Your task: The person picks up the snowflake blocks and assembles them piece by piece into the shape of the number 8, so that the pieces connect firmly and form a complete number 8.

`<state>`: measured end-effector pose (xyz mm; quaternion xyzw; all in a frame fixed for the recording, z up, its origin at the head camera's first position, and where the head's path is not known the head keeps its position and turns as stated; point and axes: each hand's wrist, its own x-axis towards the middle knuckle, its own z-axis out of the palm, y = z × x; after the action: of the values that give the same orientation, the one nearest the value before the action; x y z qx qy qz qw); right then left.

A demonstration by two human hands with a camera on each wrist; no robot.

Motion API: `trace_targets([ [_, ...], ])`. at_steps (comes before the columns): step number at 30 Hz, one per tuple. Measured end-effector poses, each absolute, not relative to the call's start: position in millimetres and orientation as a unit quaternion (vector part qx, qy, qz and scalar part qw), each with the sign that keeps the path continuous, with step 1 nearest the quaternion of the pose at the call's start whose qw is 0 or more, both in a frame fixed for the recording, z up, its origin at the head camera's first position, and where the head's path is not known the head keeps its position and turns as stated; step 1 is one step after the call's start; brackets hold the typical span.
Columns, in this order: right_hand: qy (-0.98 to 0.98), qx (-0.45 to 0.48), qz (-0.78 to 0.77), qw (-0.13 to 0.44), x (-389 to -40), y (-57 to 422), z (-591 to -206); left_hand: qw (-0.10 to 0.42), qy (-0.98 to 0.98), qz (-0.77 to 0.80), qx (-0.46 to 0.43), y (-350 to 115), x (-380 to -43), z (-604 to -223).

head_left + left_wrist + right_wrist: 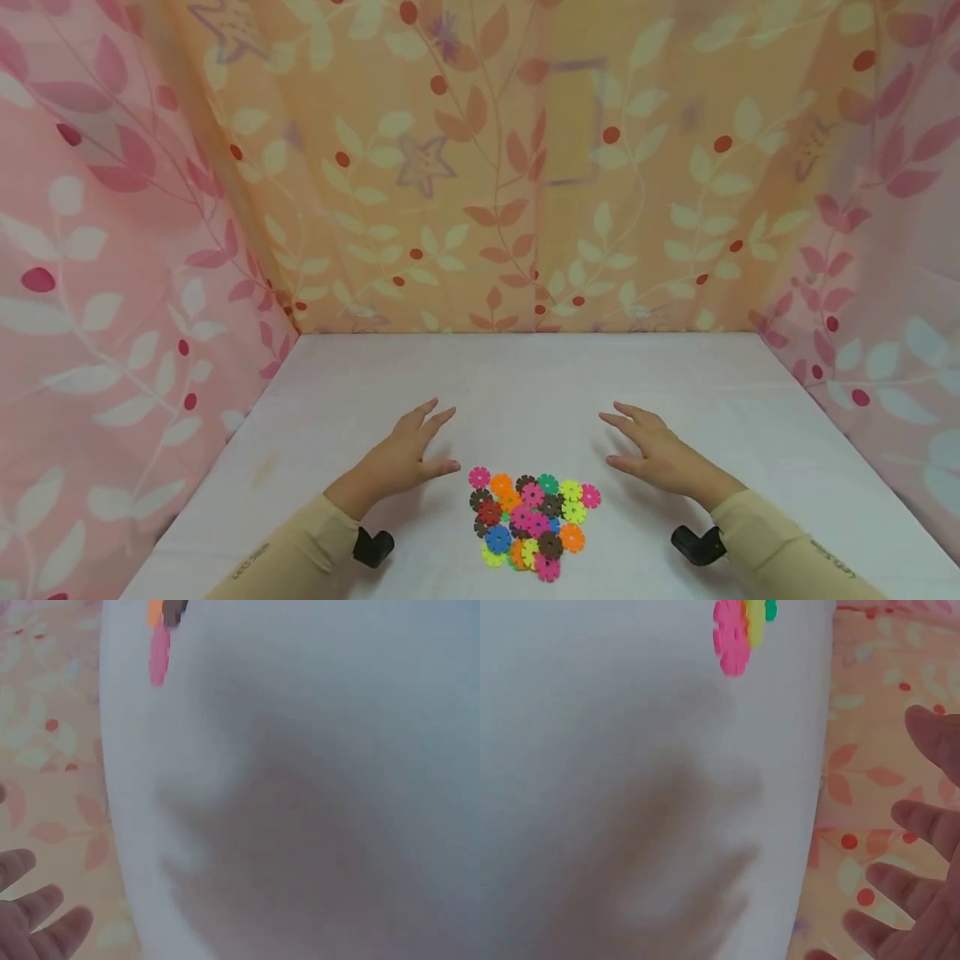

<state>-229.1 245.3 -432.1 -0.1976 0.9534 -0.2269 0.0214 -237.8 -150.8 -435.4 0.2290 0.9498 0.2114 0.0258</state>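
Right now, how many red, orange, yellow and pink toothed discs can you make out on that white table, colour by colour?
Red discs: 1
Orange discs: 4
Yellow discs: 4
Pink discs: 6
Total: 15 visible; the overlapping discs may hide more.

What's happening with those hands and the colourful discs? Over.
Left hand open, holding nothing. Right hand the same. Notched discs overlapping on white table, neither hand touching them. Nothing visible blocking the way.
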Motion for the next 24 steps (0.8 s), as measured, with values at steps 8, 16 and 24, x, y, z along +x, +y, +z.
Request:
trace_targets([
  [8, 0.922, -0.236, -0.291, 0.096, -235, 224, -451, 0.073, 0.929, 0.25, 0.262, -133, -243, -455],
  [16, 0.92, -0.224, -0.292, 0.133, -232, 216, -463, 0.126, 0.908, 0.31, 0.253, -122, -245, -471],
  [24, 0.914, -0.218, -0.308, 0.146, -231, 216, -468, 0.131, 0.899, 0.305, 0.287, -115, -242, -476],
])
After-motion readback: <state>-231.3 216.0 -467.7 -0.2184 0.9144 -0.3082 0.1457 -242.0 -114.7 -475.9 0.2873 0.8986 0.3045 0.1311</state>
